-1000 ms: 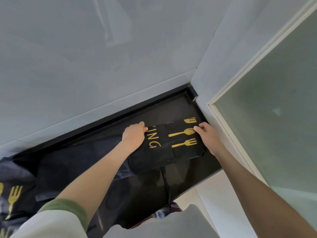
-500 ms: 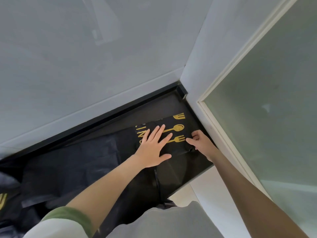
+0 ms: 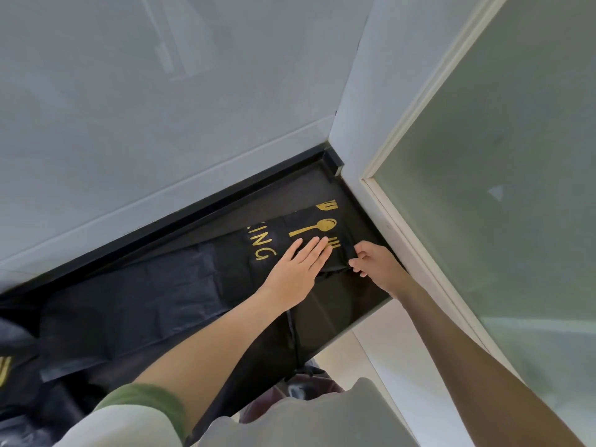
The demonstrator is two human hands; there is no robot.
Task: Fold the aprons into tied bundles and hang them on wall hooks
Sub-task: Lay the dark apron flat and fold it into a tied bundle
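early in the job, by the look of it. working one black apron (image 3: 274,243) on the glossy black counter (image 3: 348,314), tucked into the corner btwn wall (image 3: 161,108) and frosted glass panel (image 3: 500,204). pressing down on the folded end w/ left hand (image 3: 298,269), fingers straight and flat, tips on the gold fork print. pinching the near edge of that fold w/ right hand (image 3: 375,264), thumb + fingertips curled on the cloth, just beside the left hand.

done so far, judging from the lie: only the printed end doubled over into a small flat panel, w/ gold spoon and "ing" lettering on top. leaving the rest of the cloth spread long and crumpled toward the left, unfolded. also leaving a strap (image 3: 294,340) dangling over the front edge, not tied round anything.

left to do, prob: fold or roll the remaining length up to the panel, wrap + knot the strap into a bundle, then hang. no wall hooks in view, so can't say where. also at least one more apron (image 3: 6,369) heaped at far left w/ gold print showing, not bundled. so only a small part of the job done.
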